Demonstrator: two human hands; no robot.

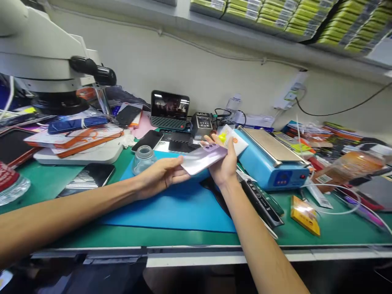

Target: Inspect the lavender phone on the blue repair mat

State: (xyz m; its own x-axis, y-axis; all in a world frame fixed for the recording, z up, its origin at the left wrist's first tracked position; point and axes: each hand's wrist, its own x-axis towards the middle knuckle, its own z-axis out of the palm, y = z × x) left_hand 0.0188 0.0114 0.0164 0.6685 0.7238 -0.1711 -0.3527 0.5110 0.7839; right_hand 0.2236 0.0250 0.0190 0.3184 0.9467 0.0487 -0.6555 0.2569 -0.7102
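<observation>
Phone [202, 159], just one, glossy pale lilac, is above one blue mat [177, 210]; the left hand [159, 174] pinches one end in its grip, the right hand [226, 169] clasps the other. One jar [143, 160] stands at the mat's far left.

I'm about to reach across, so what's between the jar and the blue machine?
Seen in the head view: the left hand and right hand holding a lilac phone or phone cover, plus a white packet beside the blue machine.
</observation>
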